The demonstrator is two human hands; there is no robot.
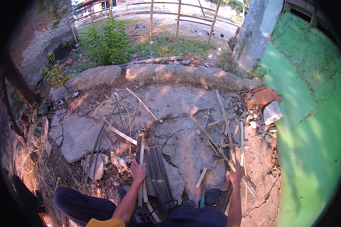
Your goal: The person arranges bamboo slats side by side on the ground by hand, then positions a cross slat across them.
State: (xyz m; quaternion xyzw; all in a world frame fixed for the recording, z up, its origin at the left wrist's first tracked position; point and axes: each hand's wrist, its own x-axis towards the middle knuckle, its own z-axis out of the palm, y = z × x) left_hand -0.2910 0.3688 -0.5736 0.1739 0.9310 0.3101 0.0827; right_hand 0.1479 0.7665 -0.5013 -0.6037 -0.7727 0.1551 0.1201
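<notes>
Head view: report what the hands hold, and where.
Right hand seems to grip a thin yellowish strip toward its near end; left hand is at the middle of a pale strip, grip unclear.

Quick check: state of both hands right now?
Left hand: against the upright pale strip; whether closed on it cannot be told.
Right hand: at the sticks; fingers hidden, grip cannot be told.

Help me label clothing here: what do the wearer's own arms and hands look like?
The left hand and right hand wear no gloves. A yellow sleeve leaves the left forearm bare; the right forearm is bare too, with any sleeve out of view.
</notes>
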